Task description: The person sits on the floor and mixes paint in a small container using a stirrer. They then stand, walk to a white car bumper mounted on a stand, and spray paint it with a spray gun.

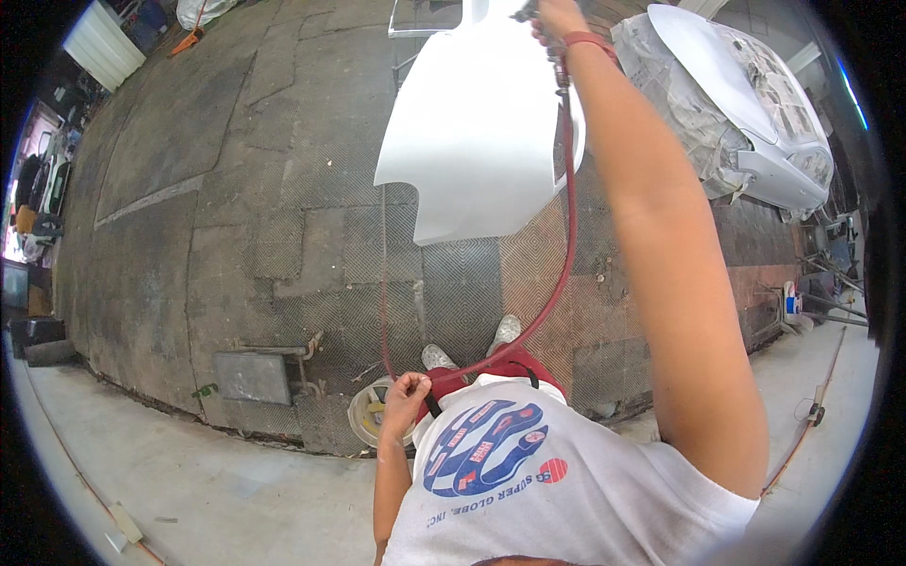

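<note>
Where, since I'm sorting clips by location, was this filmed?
Probably an auto paint shop: a white panel, what looks like a partly sheeted car, and a red hose feeding a tool in the right hand.

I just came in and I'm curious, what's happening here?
A person is standing in front of a big white panel. Their right hand is stretched far forward, holding a dark tool with a red hose joined to it. The tool is partly cut off by the picture's top edge. Their left hand is down by the waist, pinching the hose. A car, partly covered in sheeting, is off to the right.
</note>
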`<state>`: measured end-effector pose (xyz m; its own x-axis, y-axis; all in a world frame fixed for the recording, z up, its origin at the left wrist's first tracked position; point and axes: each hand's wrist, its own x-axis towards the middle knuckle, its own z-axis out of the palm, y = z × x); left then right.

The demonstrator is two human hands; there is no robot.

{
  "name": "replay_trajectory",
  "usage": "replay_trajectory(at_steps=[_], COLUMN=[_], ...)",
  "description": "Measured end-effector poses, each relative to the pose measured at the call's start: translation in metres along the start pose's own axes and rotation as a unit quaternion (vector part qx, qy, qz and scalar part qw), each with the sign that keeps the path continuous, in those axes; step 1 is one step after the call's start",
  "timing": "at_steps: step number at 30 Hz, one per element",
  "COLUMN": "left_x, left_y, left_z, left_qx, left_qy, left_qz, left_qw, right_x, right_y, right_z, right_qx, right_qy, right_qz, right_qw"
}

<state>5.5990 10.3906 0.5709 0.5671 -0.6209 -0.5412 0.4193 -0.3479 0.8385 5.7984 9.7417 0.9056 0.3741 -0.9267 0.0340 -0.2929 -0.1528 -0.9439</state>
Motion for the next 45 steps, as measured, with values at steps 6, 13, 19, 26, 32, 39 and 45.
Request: replay_trajectory(at_steps=[6,13,19,26,32,39,45], left_x=[0.014,0.052,0.109,0.12,0.139,0.139,0.158], left_y=[-0.005,-0.003,-0.038,-0.05,-0.058,-0.073,-0.058], left_z=[0.016,0.096,0.229,0.389,0.47,0.503,0.521], left_qx=[0.051,0.128,0.259,0.269,0.28,0.341,0.355], left_qy=[-0.011,-0.066,-0.112,-0.121,-0.151,-0.133,-0.146], left_qz=[-0.006,-0.04,-0.066,-0.159,-0.139,-0.07,-0.057], left_qw=[0.999,0.989,0.957,0.942,0.938,0.928,0.922], right_x=[0.026,0.014,-0.008,-0.063,-0.033,0.034,0.021], right_y=[0.057,0.132,0.254,0.324,0.303,0.276,0.36], right_z=[-0.104,-0.208,-0.272,-0.325,-0.344,-0.345,-0.376], right_qx=[-0.005,-0.097,-0.083,-0.134,-0.225,-0.186,-0.205], right_qy=[0.044,0.066,-0.069,-0.327,-0.428,-0.219,-0.281], right_qz=[-0.005,-0.035,-0.113,-0.345,-0.277,-0.313,-0.442], right_qw=[0.999,0.993,0.988,0.869,0.831,0.905,0.827])
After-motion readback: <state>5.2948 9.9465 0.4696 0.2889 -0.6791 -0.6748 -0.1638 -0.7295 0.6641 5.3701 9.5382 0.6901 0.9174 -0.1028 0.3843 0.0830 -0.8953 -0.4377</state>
